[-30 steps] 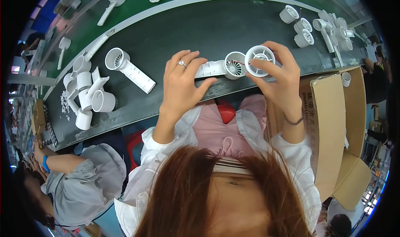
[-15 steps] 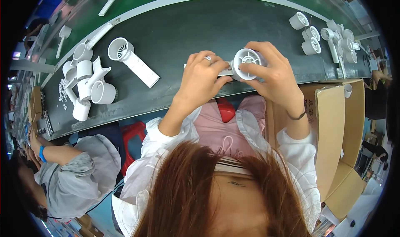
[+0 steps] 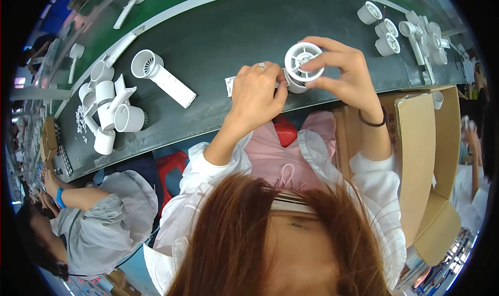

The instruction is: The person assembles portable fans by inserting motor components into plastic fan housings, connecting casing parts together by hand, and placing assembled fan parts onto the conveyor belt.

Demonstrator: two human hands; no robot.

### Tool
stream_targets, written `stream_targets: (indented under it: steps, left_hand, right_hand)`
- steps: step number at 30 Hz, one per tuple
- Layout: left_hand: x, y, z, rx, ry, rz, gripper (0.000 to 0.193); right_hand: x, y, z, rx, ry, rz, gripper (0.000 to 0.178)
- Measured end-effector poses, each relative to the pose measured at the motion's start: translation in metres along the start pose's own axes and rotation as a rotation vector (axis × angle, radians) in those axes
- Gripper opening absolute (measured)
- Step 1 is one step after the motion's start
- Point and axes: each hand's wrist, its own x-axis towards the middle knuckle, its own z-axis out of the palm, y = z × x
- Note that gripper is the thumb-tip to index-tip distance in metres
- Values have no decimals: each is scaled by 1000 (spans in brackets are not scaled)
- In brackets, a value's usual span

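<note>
My left hand (image 3: 255,95) is closed round the handle of a white plastic fan housing (image 3: 297,87), whose handle end shows beyond the knuckles. The housing lies low over the dark green work surface. My right hand (image 3: 347,73) grips a white round part with spokes and a hub (image 3: 298,61) between thumb and fingers, one finger reaching over its face. This spoked part sits just above the housing's round head and covers much of it. Whether the two touch, I cannot tell. To the left, another white fan housing (image 3: 171,85) lies with its handle toward me.
At the left, several white housings (image 3: 106,95) are piled beside small white pieces (image 3: 81,120). White spoked cylinders (image 3: 387,44) and assembled fan bodies (image 3: 410,30) stand at the far right. An open cardboard box (image 3: 416,155) is at my right; a co-worker (image 3: 112,213) sits left.
My right hand has raised the spoked part up and slightly left, so more of the housing's round head shows beneath it. My left hand stays closed on the handle.
</note>
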Motion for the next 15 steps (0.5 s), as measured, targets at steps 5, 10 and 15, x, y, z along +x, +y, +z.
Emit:
stream_targets:
  steps: [5,10,15]
  left_hand:
    - [-1,0,11,-19,64,-62,7]
    - [-7,-3,14,-30,132,-95,7]
    - [-5,0,12,36,146,-29,7]
  right_hand:
    - [-5,3,27,95,242,100,27]
    - [-12,11,39,274,284,178,25]
    - [-22,20,43,302,314,73,25]
